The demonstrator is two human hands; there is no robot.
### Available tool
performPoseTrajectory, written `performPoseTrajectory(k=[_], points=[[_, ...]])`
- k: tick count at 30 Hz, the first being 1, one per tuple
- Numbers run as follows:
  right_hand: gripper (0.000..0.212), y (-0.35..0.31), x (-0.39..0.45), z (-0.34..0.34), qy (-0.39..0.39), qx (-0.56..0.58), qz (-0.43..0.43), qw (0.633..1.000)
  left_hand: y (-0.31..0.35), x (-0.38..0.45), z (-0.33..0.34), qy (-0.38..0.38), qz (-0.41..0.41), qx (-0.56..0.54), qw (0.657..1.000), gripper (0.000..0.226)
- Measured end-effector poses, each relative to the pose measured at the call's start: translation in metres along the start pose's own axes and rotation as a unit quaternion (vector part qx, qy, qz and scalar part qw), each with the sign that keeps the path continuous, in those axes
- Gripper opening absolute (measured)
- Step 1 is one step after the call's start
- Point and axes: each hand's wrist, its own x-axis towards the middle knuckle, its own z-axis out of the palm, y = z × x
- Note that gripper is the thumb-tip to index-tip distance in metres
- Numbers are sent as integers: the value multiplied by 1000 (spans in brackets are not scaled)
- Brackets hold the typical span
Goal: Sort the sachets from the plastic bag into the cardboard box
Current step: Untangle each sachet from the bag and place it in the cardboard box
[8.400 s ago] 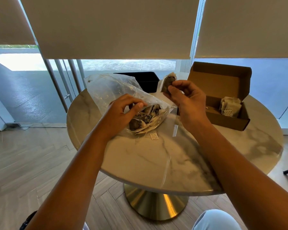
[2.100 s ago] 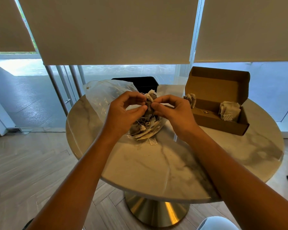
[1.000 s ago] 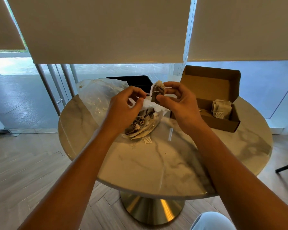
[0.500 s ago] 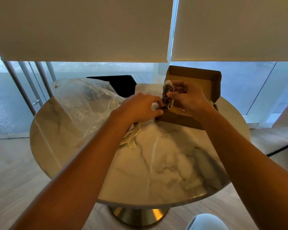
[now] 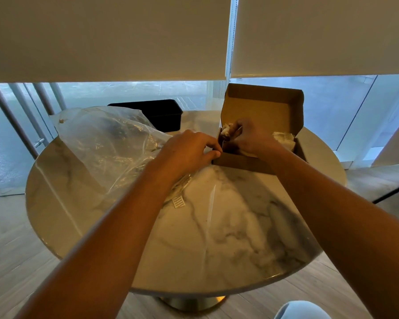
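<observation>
My right hand (image 5: pixel 251 137) pinches a sachet (image 5: pixel 226 132) over the box (image 5: pixel 240 161); left fingers (image 5: pixel 213 154) pressed together beside it (light, soft; grip edges).

both bare forearms extend forward, converging. left hand (image 5: pixel 189 153), palm down, fingers curled with thumb meeting the fingertips. right hand (image 5: pixel 251 137) reaches slightly farther, fingers pinched closed, knuckles up.

plastic bag (image 5: pixel 106 143) left of cardboard box (image 5: pixel 247 161)
</observation>
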Motion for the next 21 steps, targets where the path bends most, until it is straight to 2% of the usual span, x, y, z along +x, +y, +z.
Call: performPoseTrajectory(k=[5,9,14,16,18,21], points=[[45,1,-2,1,12,-4,-16,1000,-1,-1,1,11,5,-6,1000,20],[28,-3,-6,-12,-7,-21,-36,999,-2,-3,-2,23,7,-23,999,26],[14,-32,-28,-18,124,62,-75,987,-12,-15,-23,86,13,-37,996,30],[12,-46,-35,-9,144,115,-86,979,-21,-26,-32,106,2,-29,994,26],[11,-58,-44,3,111,162,-119,973,-30,-39,-37,122,-12,-39,992,25],[12,-71,-60,24,12,241,-187,952,-46,-60,-42,127,-22,-60,990,30]])
